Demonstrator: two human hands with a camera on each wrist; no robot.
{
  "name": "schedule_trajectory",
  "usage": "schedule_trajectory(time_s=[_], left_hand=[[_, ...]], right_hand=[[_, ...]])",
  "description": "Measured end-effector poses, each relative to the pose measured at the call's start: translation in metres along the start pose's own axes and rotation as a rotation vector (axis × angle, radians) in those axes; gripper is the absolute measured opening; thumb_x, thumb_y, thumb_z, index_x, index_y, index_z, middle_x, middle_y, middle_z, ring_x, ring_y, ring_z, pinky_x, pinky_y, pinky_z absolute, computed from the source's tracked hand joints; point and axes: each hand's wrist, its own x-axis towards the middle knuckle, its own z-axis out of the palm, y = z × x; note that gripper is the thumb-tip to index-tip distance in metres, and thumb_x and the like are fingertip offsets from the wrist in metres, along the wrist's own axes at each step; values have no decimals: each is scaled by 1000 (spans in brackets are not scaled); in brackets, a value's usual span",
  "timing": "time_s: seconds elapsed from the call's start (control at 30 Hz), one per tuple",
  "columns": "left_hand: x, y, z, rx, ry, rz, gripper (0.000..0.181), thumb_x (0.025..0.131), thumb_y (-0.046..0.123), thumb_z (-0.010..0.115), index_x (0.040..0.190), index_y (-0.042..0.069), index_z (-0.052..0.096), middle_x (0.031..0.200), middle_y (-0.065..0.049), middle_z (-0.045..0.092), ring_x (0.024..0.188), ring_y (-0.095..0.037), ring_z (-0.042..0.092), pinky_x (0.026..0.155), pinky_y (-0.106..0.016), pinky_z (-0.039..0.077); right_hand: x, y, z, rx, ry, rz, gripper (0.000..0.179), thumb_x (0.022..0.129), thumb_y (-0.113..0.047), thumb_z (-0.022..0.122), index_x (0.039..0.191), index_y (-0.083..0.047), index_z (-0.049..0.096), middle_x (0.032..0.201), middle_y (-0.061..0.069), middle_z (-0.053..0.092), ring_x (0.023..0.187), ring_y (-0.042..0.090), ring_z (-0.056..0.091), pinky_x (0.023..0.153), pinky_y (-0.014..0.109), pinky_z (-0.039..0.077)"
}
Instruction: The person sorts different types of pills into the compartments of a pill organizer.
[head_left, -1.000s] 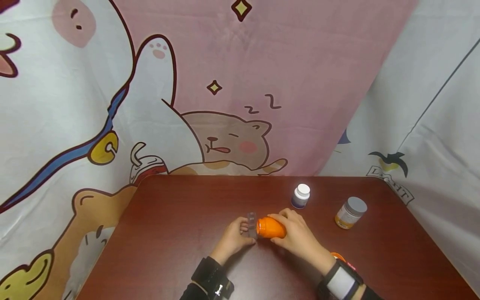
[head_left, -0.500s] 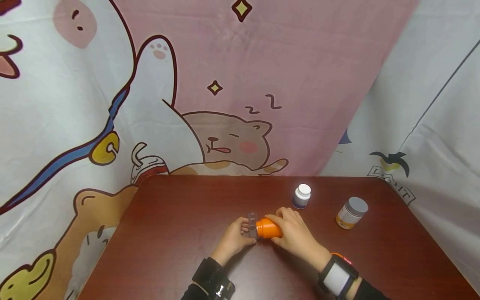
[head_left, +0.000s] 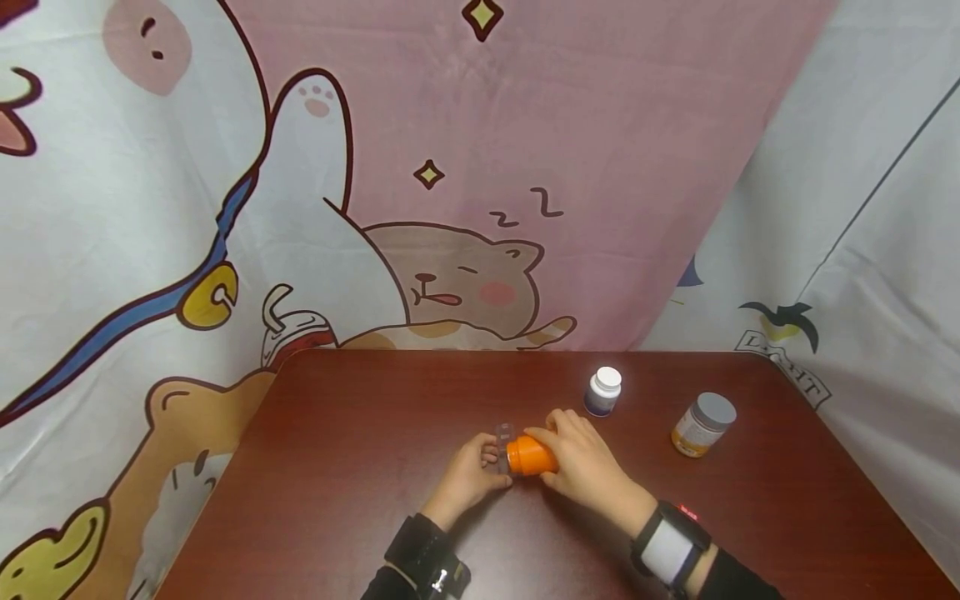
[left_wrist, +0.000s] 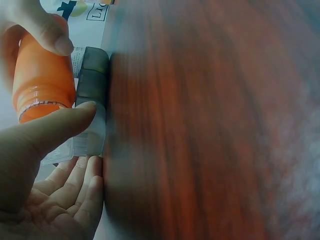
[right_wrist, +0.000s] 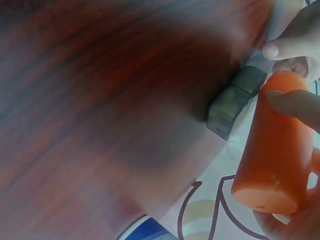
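Note:
My right hand (head_left: 588, 467) grips an uncapped orange pill bottle (head_left: 531, 456) around its body. It is tipped on its side, mouth toward the left. Under and beside that mouth sits a clear plastic pill organizer (head_left: 504, 433) with a row of compartments, plainer in the left wrist view as a pill organizer (left_wrist: 92, 82). My left hand (head_left: 465, 479) holds the organizer's near end between thumb and curled fingers. In the right wrist view the bottle (right_wrist: 275, 150) shows its base toward the camera. The inside of the bottle is hidden.
Behind the right hand stands a small white bottle (head_left: 603, 390) with a dark blue lower label. Farther right is a white jar (head_left: 702, 426) with a grey lid. A small red item (head_left: 687, 512) shows past the right wrist strap. A cartoon cloth hangs behind the brown table (head_left: 360, 417).
The orange pill bottle has shifted slightly left, its mouth now overlapping the pill organizer. My right forearm has moved a little, covering the orange ring seen beside it earlier. The left hand stays put.

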Motion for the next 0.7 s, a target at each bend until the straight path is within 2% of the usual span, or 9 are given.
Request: schedule_trajectory(time_s=[0.3,0.7], left_hand=[[0,1,-1,-9,-6,8,58,74,-6,87,124,-10,60,113,-22,71,102,-33,68,95,-49,58],[0,2,0,9,-2,1,58,72,-6,88,123,-10,60,112,-21,71,102,-32,68,95,-51,58]], right_hand=[[6,1,-2,-38,19,-73,61,60,-22,96,118,-13,77,95,4,54,89,20,50,77,35,46],[14,-4,-11,-83,-30,-103,60,59,-21,97,115,-13,78,93,3,54,88,20,49,78,36,48]])
